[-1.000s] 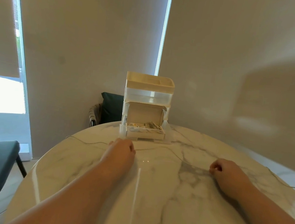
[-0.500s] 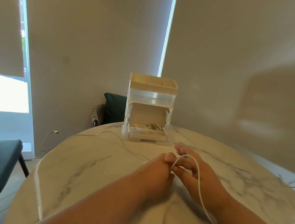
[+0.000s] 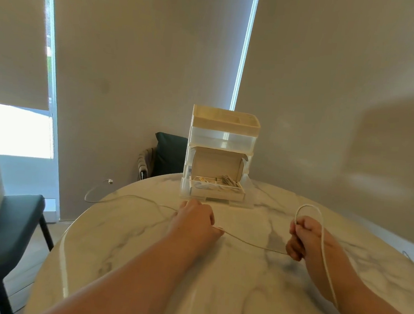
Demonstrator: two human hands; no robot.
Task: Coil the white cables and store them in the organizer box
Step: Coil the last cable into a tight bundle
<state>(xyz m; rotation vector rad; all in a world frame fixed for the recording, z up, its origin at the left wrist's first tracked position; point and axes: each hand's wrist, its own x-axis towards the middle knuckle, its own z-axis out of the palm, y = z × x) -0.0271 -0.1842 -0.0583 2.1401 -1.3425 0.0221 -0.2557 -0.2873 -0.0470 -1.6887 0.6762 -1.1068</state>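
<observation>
Coiling has barely begun, by my judgement: the right hand [image 3: 305, 236] is fisted round the white cable [image 3: 251, 244] with one loop arching just above it, and the left hand [image 3: 195, 221] pinches the same cable in curled fingers, a slack span lying between them. Left of that hand the rest trails off the surface [image 3: 215, 282] uncoiled, and nothing of it is yet in the organizer box [image 3: 224, 135] just beyond.
</observation>
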